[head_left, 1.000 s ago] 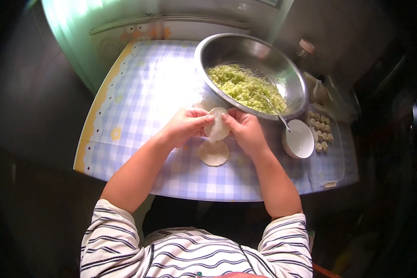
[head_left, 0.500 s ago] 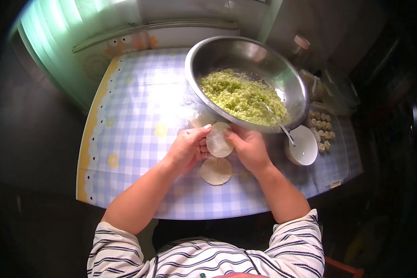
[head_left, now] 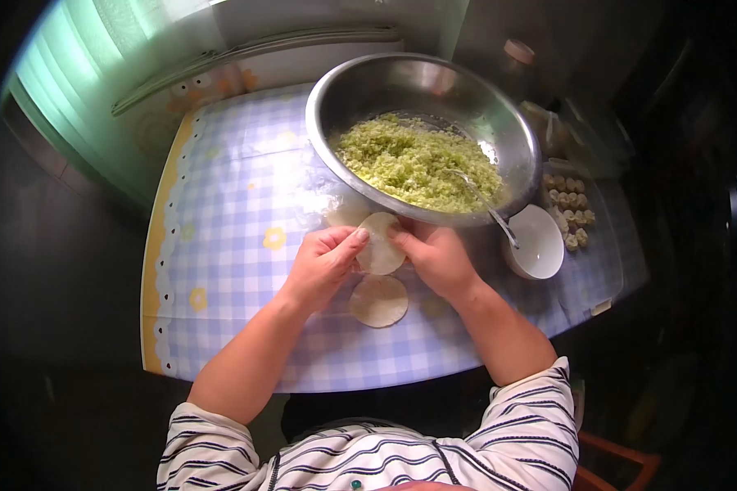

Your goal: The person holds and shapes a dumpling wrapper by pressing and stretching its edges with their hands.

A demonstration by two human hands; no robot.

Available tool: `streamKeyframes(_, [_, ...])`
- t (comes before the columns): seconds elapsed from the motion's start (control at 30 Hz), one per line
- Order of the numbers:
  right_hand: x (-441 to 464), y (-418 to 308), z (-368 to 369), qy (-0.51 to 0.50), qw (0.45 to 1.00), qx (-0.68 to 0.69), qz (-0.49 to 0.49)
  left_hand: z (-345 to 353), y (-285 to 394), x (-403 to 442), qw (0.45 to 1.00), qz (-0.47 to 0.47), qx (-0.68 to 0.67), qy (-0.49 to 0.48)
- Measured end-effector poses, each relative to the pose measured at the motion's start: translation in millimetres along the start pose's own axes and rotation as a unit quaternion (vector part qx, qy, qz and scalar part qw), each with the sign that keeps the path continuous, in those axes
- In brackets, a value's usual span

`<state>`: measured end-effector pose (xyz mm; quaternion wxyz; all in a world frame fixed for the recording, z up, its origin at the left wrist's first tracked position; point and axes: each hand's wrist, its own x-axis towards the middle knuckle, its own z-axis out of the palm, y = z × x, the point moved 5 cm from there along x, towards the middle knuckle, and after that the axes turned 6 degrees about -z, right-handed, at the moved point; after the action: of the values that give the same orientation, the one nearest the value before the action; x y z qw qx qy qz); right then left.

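Observation:
Between my two hands is a thin round dumpling wrapper (head_left: pixel 380 250), pale and slightly see-through. My left hand (head_left: pixel 323 263) pinches its left edge with thumb and fingers. On the opposite edge, my right hand (head_left: pixel 439 258) grips it, thumb on top. A second dumpling wrapper (head_left: pixel 379 301) lies flat on the checked tablecloth just below my hands. Beyond them stands a large steel bowl (head_left: pixel 323 135) with chopped green filling (head_left: pixel 418 159). A spoon (head_left: pixel 491 209) rests in the filling, its handle over the rim.
A small white bowl (head_left: pixel 539 245) stands right of the steel bowl. Farther right, several small folded dumplings (head_left: pixel 571 200) sit in rows on a tray. A jar with a pink lid (head_left: pixel 518 51) is at the back. A clear plastic bag (head_left: pixel 327 200) lies behind my left hand.
My left thumb has moved onto the wrapper's edge, and both hands now pinch it from opposite sides. The whole view has shifted slightly.

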<state>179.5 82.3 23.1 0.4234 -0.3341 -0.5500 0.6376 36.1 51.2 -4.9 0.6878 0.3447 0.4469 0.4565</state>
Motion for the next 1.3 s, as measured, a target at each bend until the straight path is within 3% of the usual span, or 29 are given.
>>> streamKeyframes(0.13, [-2.0,-1.0,4.8,-0.022,0.999,0.000,0.042,-3.5,-1.0,3.2,1.000,0.025,-0.003,-0.015])
streamKeyframes(0.23, [0.1,2.7,4.2,-0.020,0.999,0.020,-0.021,1.4,5.4,-1.0,0.996,-0.017,-0.071,-0.053])
streamKeyframes(0.33, [1.8,3.1,1.0,-0.020,0.998,0.055,-0.018,2.9,4.7,-1.6,0.993,-0.042,-0.079,-0.070])
streamKeyframes(0.73, [-3.1,-2.8,7.5,-0.024,0.998,0.024,-0.047,5.1,2.7,-3.2,0.997,-0.010,0.010,-0.076])
streamKeyframes(0.93, [-9.5,-12.3,21.6,-0.068,0.993,-0.078,-0.050,4.2,14.0,-16.5,0.995,0.015,0.053,-0.077])
streamKeyframes(1.03, [-9.9,-21.1,30.3,-0.070,0.996,-0.043,-0.036,9.4,25.1,-21.9,0.994,0.024,0.087,-0.059])
streamKeyframes(1.3, [-14.2,-13.0,17.3,-0.094,0.981,-0.164,-0.032,-7.4,21.1,-29.3,0.994,-0.051,0.067,-0.071])
